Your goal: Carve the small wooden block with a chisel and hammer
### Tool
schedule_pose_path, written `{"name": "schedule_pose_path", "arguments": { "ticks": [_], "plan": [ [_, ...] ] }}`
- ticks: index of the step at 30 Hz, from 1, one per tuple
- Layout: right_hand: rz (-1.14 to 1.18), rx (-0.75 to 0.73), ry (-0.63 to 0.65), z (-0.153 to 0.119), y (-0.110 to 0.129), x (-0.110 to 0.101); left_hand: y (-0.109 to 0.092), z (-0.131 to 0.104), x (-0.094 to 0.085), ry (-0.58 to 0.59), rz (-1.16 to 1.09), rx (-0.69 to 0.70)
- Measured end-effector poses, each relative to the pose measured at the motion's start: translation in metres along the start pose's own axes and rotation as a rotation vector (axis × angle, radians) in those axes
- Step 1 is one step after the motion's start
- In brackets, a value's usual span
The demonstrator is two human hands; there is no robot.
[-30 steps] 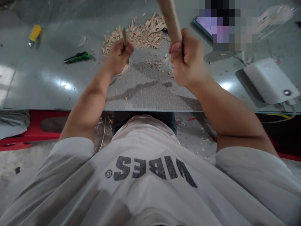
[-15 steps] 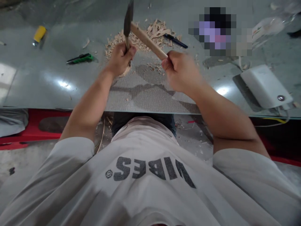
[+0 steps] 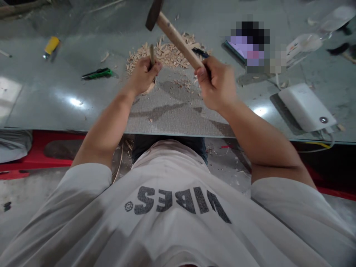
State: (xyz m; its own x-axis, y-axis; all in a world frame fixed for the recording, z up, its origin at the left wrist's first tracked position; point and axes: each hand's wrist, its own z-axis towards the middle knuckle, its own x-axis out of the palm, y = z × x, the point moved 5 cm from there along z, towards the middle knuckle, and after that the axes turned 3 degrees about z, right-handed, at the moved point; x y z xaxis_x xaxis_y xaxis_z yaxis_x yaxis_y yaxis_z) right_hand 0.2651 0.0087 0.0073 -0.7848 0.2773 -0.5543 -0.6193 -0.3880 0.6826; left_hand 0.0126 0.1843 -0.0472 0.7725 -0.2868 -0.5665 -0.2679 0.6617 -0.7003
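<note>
My right hand (image 3: 218, 83) is wrapped round the wooden handle of a hammer (image 3: 178, 39). The hammer's dark metal head is raised in the air, up and to the left of that hand, apart from the chisel. My left hand (image 3: 145, 75) grips an upright chisel (image 3: 152, 53); its top end sticks out above the fist and its blade is hidden. Beneath the left hand, a pale round piece of wood (image 3: 149, 89) shows in part on a grey textured mat (image 3: 178, 118). Wood chips (image 3: 169, 53) lie heaped just behind the left hand.
A green utility knife (image 3: 97, 74) and a yellow-handled tool (image 3: 51, 46) lie to the left. A dark pen-like tool (image 3: 200, 52) rests by the chips. On the right are a partly pixelated phone (image 3: 235, 52), a clear plastic bottle (image 3: 306, 46) and a white box with a cable (image 3: 307, 107).
The hammer has lifted off the top of the chisel, its head now higher and clear of it. My left hand stays on the chisel in about the same place.
</note>
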Motion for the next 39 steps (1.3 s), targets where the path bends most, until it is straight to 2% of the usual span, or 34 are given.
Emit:
{"name": "schedule_pose_path", "arguments": {
  "ticks": [5,7,9,11,16,21,26,28,32,39],
  "plan": [
    [0.096,-0.02,-0.095,-0.003,-0.001,-0.002,-0.025,-0.005,0.002,0.175,0.223,-0.016],
    [0.048,0.025,-0.044,-0.002,-0.003,0.001,-0.031,-0.006,0.0,0.154,0.225,-0.063],
    [-0.036,0.078,0.06,0.0,-0.005,0.004,-0.034,-0.007,-0.002,0.118,0.198,-0.112],
    [-0.068,0.087,0.099,0.002,-0.004,0.002,-0.035,-0.009,-0.002,0.115,0.176,-0.133],
    [0.043,0.011,-0.044,-0.001,0.001,-0.008,-0.034,-0.009,-0.002,0.153,0.216,-0.107],
    [0.094,-0.023,-0.073,-0.002,0.003,-0.009,-0.019,-0.008,-0.001,0.126,0.162,-0.07],
    [0.007,0.044,0.002,0.001,0.0,-0.006,0.005,-0.003,0.001,-0.078,-0.031,-0.022],
    [0.009,0.052,0.002,0.001,-0.001,-0.005,0.013,0.0,0.004,-0.12,-0.058,-0.019],
    [0.035,0.031,-0.027,0.001,0.0,-0.006,0.026,0.006,0.005,-0.117,-0.104,-0.023],
    [-0.005,0.047,0.033,0.0,0.005,-0.008,0.035,0.005,0.0,-0.087,-0.202,-0.171]
  ]
}}
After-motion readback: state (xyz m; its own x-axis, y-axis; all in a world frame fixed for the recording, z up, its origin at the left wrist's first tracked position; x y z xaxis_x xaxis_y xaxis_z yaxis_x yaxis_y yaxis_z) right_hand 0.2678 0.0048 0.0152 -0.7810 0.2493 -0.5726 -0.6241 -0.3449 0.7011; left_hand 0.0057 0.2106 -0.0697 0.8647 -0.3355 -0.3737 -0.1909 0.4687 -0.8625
